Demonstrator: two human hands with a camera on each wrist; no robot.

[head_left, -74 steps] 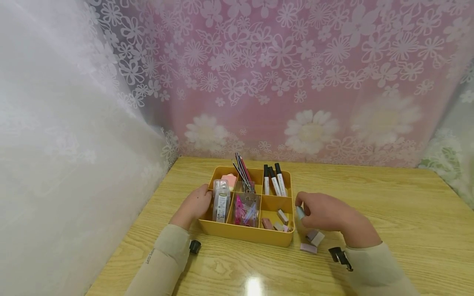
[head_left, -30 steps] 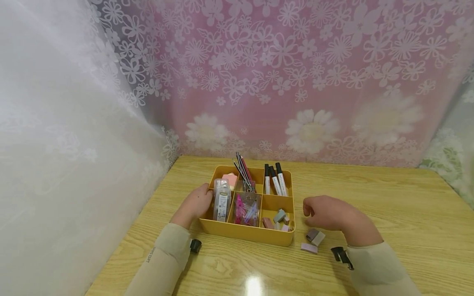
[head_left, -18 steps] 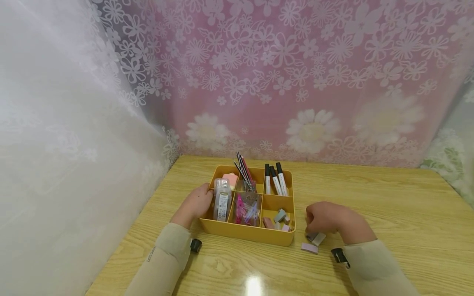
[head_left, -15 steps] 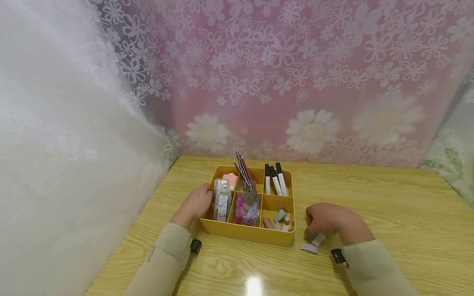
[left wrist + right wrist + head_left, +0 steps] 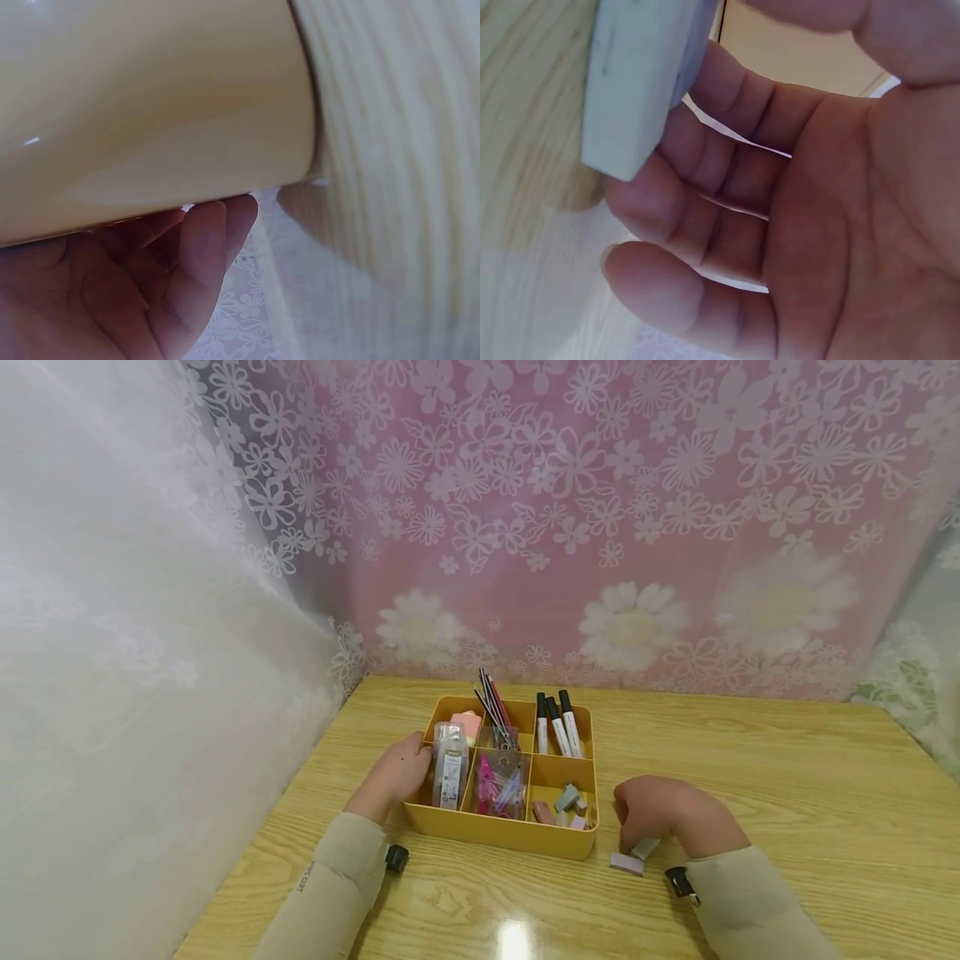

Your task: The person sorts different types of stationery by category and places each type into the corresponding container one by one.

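Note:
My left hand [image 5: 397, 770] grips the left side of a yellow divided organizer box [image 5: 498, 837]. In the left wrist view its fingers lie along the box's outer wall; the thumb is out of sight there. Just right of the box, my right hand [image 5: 670, 810] reaches down over small erasers on the table. Its thumb and fingertips pinch a grey-purple eraser [image 5: 694, 60], partly hidden behind a white eraser [image 5: 630, 82]. A lilac eraser [image 5: 626, 863] lies in front of that hand. Several erasers, including a blue-green one [image 5: 567, 797], sit in the front right compartment.
The other compartments hold black-capped markers [image 5: 555, 727], pencils [image 5: 491, 706], a clear bag of pink and purple pieces [image 5: 501, 785], a clear labelled case [image 5: 450, 772] and a pink item [image 5: 467, 725]. A flowered curtain hangs behind the wooden table [image 5: 750, 752].
The right hand let the blue-green eraser go into the front right compartment, then moved down and towards me onto the loose erasers, covering the grey-purple one. The left hand stayed on the box.

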